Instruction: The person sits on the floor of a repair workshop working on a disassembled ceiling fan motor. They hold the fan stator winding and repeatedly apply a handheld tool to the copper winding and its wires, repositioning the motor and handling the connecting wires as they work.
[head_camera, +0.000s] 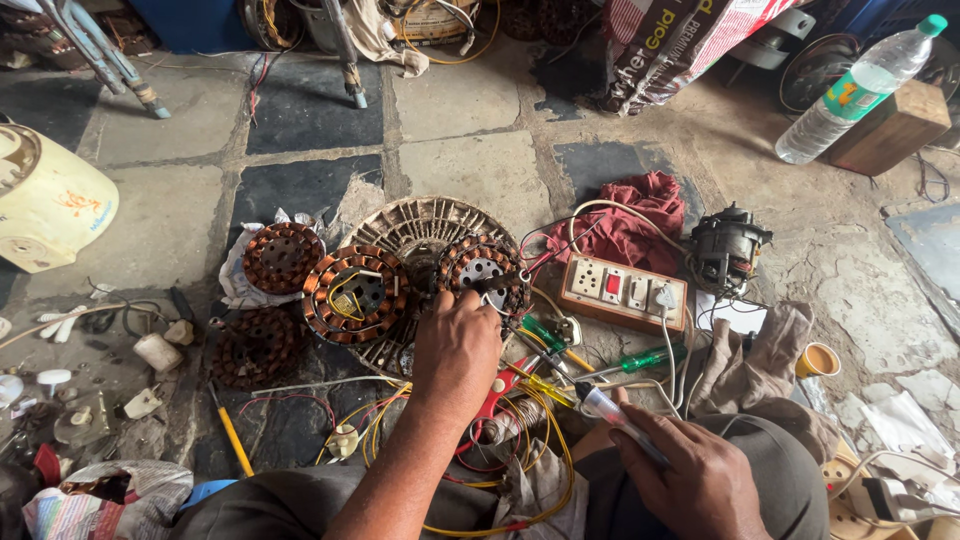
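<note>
Copper-wound stator (484, 272) (round, rusty-brown) under left hand (456, 350) fingers.

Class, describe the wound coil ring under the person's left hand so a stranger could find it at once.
Start at the round ribbed fan cover on the stone floor. Three copper-wound rings sit across its front; take the rightmost ring, touched by the left hand. Unlike its neighbours, its hub is pale metal.

- One view only — a head-worn camera, looking steeply down and forward at the stone floor (460, 130).
- It sits close above the left hand (457, 350) and right hand (700, 480), knees at the bottom edge.
</note>
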